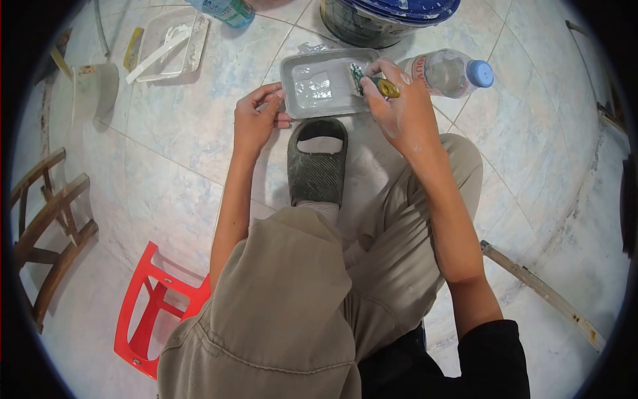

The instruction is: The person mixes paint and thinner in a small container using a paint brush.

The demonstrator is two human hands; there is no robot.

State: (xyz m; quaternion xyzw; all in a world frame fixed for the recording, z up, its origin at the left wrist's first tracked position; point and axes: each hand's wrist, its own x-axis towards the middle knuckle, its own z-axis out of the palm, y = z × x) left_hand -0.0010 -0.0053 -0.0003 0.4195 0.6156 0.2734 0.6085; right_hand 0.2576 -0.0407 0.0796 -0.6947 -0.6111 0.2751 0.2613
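Observation:
On the floor in front of me is a grey plastic tray (359, 110) with wet white-grey paint (316, 83) in it. My left hand (258, 114) grips the tray's left edge, thumb near the rim and fingers low beside it. A paintbrush (387, 88) with a yellow-green handle is pinched in my right hand (407, 103), its bristle end over the right part of the tray. White smears mark the right hand and wrist. Just below the tray is a dark slipper (318, 173) on my foot.
A clear bottle with a blue cap (480, 73) lies right of the tray. Behind stands a paint bucket (372, 30). At upper left are a white tray (193, 56) with a flat white stick (158, 58) and another bottle (229, 10). A red plastic stool (143, 306) and wooden frame (53, 226) stand left.

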